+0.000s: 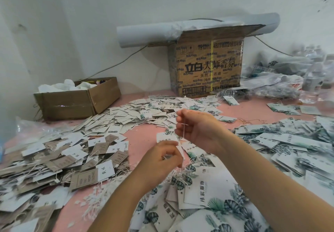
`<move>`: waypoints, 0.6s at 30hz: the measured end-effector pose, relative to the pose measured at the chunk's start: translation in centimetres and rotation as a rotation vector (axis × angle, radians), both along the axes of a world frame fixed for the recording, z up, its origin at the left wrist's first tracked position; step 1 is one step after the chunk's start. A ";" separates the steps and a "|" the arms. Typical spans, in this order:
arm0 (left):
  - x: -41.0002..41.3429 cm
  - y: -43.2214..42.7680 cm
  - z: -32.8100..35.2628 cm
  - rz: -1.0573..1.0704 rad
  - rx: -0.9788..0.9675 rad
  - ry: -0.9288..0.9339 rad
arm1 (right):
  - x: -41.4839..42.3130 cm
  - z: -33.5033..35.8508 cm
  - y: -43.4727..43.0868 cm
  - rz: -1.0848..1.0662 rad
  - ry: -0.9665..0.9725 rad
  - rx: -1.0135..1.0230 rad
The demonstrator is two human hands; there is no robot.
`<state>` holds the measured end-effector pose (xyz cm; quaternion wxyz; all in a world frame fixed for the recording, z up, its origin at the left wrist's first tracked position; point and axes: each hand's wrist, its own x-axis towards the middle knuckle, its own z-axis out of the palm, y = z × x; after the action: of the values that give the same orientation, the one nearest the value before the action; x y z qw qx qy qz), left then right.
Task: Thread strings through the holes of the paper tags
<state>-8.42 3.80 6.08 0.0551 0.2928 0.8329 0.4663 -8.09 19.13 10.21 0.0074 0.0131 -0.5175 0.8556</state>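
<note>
Threading in progress: a string stretched between both hands

The right hand pinches the top of a white string. Just below it, the left hand pinches the lower end beside a leaf-print tag. The next move is probably a steady pull through the hole, which cannot be seen here.

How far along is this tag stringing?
Partway, it seems. The left pile already shows strings. The left hand holds a tag while the right hand pinches a string. The leafy heap on the right mostly looks unstrung.
</note>
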 end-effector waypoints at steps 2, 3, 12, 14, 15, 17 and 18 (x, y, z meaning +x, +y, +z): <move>-0.4 -0.1 -0.7 -0.001 -0.084 0.037 | -0.3 0.1 0.7 -0.091 0.004 -0.090; -0.6 -0.1 -1.1 0.004 -0.121 0.047 | -0.5 0.1 1.1 -0.135 0.008 -0.113; -1.9 -1.1 -3.4 0.161 -0.211 0.293 | -2.0 -5.5 1.2 -0.356 0.235 1.384; -2.3 -1.5 -4.2 0.186 -0.317 0.369 | -2.4 -6.6 0.9 -0.229 0.323 1.641; -2.6 -1.6 -4.5 0.201 -0.359 0.390 | -2.5 -6.9 0.7 -0.170 0.347 1.700; -2.7 -1.8 -4.9 0.228 -0.388 0.407 | -2.8 -7.3 0.6 -0.086 0.350 1.761; -2.8 -1.8 -5.1 0.243 -0.376 0.411 | -2.9 -7.5 0.5 -0.056 0.349 1.785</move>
<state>-11.19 1.98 0.99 -0.1177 0.2638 0.9274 0.2379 -10.97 19.63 2.72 0.0933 0.1308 -0.9794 0.1221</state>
